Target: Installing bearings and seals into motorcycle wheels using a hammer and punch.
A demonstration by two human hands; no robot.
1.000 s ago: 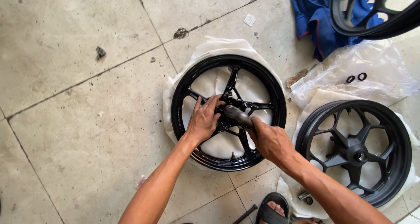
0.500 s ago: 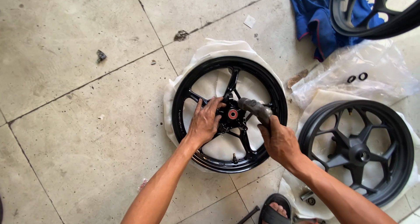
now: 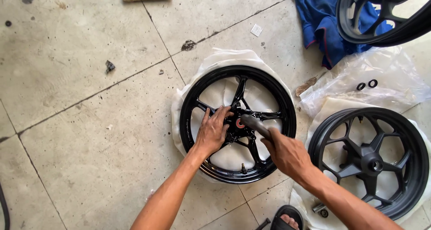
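While your left hand (image 3: pixel 212 133) presses flat and open on the spokes, your right hand (image 3: pixel 287 153) grips a dark tool (image 3: pixel 255 123) at the hub. Rigid and heavy, the black wheel (image 3: pixel 238 123) lies mid-floor on white wrapping (image 3: pixel 215 61); grasp its rim.

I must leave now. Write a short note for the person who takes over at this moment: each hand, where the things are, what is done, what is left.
Left hand: flat on the spokes of the glossy black cast wheel rim, beside its hub.
Right hand: gripping a dark hammer-like tool, its head just above the hub.
The rim lies flat on white foam wrap on the tiled floor. A red-ringed bearing sits in the hub.
Done: bearing placed in the hub.
Left: I cannot tell if it is fully seated; check this. A second matte black rim lies to the right.
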